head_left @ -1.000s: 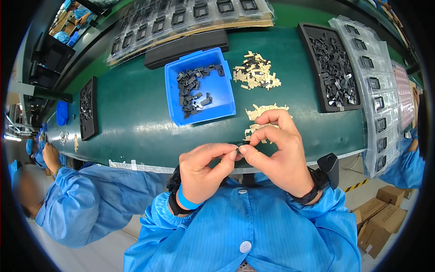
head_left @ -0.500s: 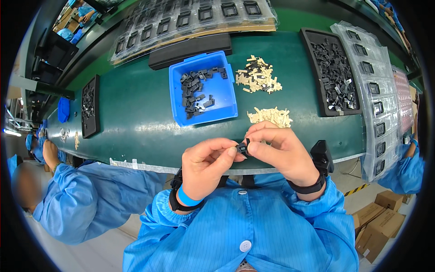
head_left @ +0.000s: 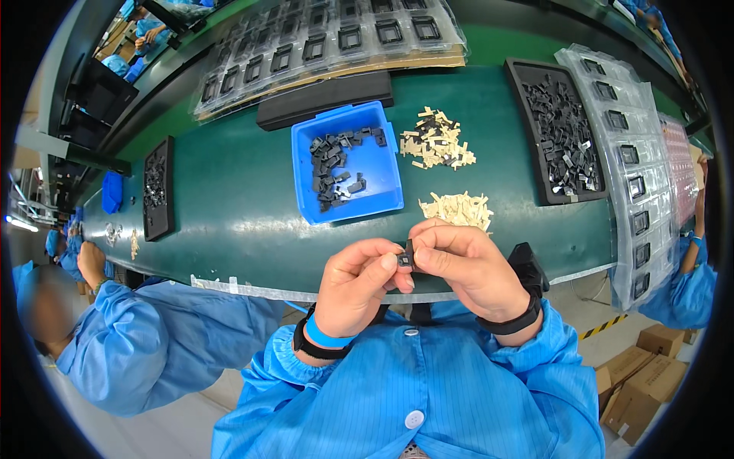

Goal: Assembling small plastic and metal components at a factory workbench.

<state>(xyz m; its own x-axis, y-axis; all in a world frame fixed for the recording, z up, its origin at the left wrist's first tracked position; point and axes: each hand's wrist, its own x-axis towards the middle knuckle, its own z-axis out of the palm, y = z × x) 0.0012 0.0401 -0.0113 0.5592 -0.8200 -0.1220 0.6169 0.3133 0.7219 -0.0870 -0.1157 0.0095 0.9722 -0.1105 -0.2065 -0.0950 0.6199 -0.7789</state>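
Between my two hands, just above the bench's front edge, is a small black plastic part (head_left: 404, 260) with a pale square on it. My left hand (head_left: 353, 279) pinches it between thumb and fingers. From the other side, my right hand (head_left: 466, 268) closes thumb and forefinger on its upper end; whether that end is a separate piece I cannot tell. Beyond the hands stands a blue bin (head_left: 380, 172) with several similar black parts (head_left: 329, 164) in it. Right of the bin lie a pile of cream strips (head_left: 459, 208) and, farther back, a mixed pile of cream and black pieces (head_left: 437, 139).
A black tray of small dark parts (head_left: 527, 138) lies at the right, beside clear plastic trays with black frames (head_left: 634, 153). More such trays (head_left: 336, 46) stand at the back. At left are another black tray (head_left: 170, 222) and a co-worker's blue sleeve (head_left: 130, 329).
My hands have turned the black part, so its pale square now shows more plainly. The whole view has shifted slightly, with the bench items appearing a little lower.
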